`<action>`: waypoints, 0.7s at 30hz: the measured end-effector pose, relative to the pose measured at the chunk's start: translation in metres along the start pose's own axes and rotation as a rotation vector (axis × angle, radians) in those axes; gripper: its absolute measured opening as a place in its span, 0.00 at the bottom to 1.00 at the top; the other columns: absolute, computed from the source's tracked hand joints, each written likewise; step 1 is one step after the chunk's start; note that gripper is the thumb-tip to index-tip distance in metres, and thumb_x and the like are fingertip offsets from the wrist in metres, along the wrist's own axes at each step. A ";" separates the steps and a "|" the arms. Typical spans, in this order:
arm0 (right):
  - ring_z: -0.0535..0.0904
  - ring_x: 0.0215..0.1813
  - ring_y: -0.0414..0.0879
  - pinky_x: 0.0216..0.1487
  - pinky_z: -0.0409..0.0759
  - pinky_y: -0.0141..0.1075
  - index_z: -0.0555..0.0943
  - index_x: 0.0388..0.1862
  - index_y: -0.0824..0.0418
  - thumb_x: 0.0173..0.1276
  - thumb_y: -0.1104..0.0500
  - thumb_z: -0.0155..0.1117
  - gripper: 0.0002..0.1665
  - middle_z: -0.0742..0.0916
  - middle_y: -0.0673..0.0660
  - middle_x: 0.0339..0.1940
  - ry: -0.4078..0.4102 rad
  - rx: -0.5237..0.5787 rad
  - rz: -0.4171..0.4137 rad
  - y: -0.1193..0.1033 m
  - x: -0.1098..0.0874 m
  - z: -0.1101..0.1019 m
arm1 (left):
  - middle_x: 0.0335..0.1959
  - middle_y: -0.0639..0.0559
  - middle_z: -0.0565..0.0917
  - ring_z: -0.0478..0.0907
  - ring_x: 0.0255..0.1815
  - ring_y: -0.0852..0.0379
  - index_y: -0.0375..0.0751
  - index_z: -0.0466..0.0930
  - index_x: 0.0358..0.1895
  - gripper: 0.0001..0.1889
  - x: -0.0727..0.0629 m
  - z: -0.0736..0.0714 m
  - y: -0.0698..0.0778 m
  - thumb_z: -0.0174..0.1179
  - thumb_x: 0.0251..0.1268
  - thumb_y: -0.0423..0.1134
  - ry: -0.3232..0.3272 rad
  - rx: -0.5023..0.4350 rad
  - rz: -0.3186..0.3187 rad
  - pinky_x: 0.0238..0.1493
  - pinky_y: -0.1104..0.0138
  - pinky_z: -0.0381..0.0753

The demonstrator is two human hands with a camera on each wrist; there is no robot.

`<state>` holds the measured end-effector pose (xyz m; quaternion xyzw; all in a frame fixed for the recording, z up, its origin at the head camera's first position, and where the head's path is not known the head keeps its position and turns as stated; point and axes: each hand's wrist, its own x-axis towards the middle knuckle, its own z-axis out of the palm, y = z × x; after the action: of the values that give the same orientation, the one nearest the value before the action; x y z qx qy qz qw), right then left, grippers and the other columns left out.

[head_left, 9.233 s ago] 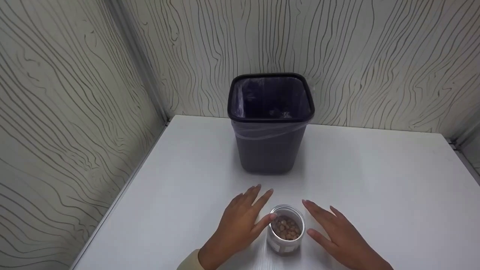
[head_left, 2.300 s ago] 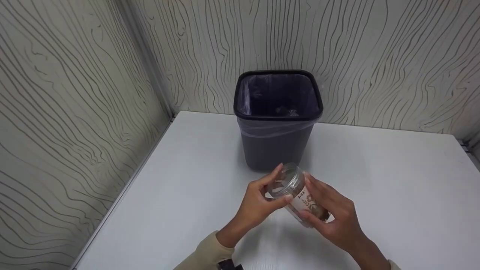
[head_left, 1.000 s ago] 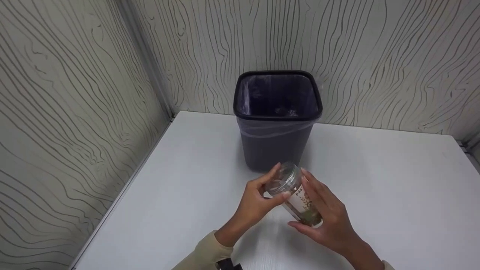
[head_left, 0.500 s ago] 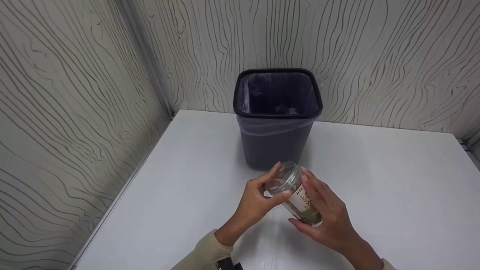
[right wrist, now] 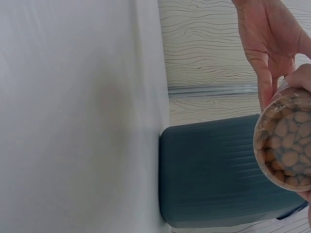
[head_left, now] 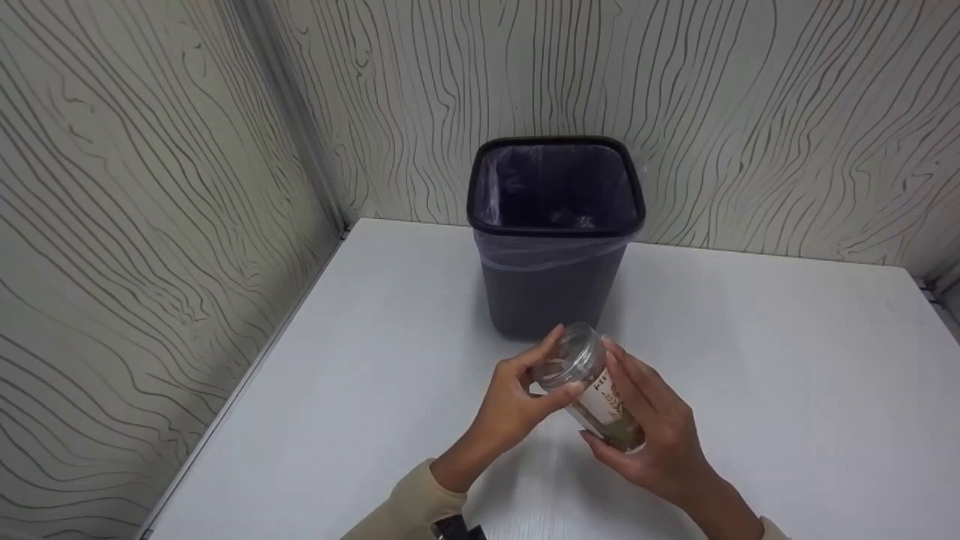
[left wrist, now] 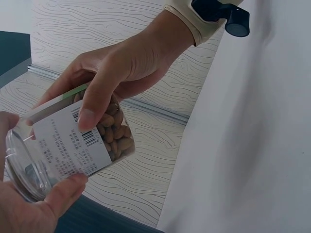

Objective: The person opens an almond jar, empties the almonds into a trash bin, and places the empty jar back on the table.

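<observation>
White bench, bin near back edge. I note left hand fingers pinching the tilted jar by its neck; right hand grips its body, presumably sharing weight.

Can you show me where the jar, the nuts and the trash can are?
Jar (head_left: 598, 405): head view, on the labelled part of its side.
Nuts (right wrist: 287, 141): right wrist view, on the nuts seen through the jar's bottom.
Trash can (head_left: 551, 296): head view, on its front wall.

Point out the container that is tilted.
The jar, held slanting by the left hand and right hand; the bin, by contrast, stands upright on the table.
</observation>
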<state>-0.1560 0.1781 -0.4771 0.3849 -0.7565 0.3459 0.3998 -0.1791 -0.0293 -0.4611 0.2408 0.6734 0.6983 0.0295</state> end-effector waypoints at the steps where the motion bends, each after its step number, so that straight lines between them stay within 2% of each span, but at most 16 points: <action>1: 0.74 0.69 0.56 0.71 0.68 0.33 0.71 0.66 0.80 0.64 0.42 0.71 0.49 0.77 0.74 0.67 0.001 -0.002 -0.001 0.000 0.000 0.000 | 0.72 0.49 0.73 0.77 0.66 0.55 0.42 0.64 0.77 0.41 0.000 0.000 0.000 0.71 0.63 0.48 0.000 -0.001 0.001 0.45 0.61 0.87; 8: 0.76 0.67 0.58 0.71 0.68 0.32 0.72 0.66 0.79 0.65 0.40 0.69 0.48 0.77 0.74 0.67 -0.001 -0.047 -0.013 -0.002 0.001 0.000 | 0.67 0.48 0.78 0.78 0.64 0.55 0.39 0.66 0.76 0.40 0.001 0.001 -0.004 0.71 0.63 0.48 0.020 0.014 0.025 0.50 0.61 0.85; 13: 0.76 0.66 0.59 0.72 0.67 0.32 0.72 0.67 0.78 0.63 0.41 0.72 0.49 0.77 0.73 0.68 -0.008 -0.067 -0.013 -0.003 0.000 0.000 | 0.66 0.48 0.79 0.78 0.63 0.55 0.40 0.66 0.76 0.40 0.000 0.001 -0.005 0.70 0.63 0.49 0.021 0.016 0.024 0.49 0.61 0.86; 21: 0.78 0.64 0.59 0.72 0.67 0.32 0.74 0.66 0.76 0.63 0.40 0.71 0.48 0.78 0.70 0.68 -0.005 -0.113 -0.013 -0.002 0.000 -0.001 | 0.74 0.46 0.71 0.77 0.65 0.54 0.43 0.66 0.76 0.39 -0.001 0.005 -0.005 0.69 0.64 0.47 0.023 -0.018 0.001 0.46 0.61 0.86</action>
<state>-0.1535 0.1776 -0.4766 0.3677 -0.7733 0.2989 0.4212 -0.1771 -0.0244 -0.4661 0.2328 0.6674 0.7070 0.0238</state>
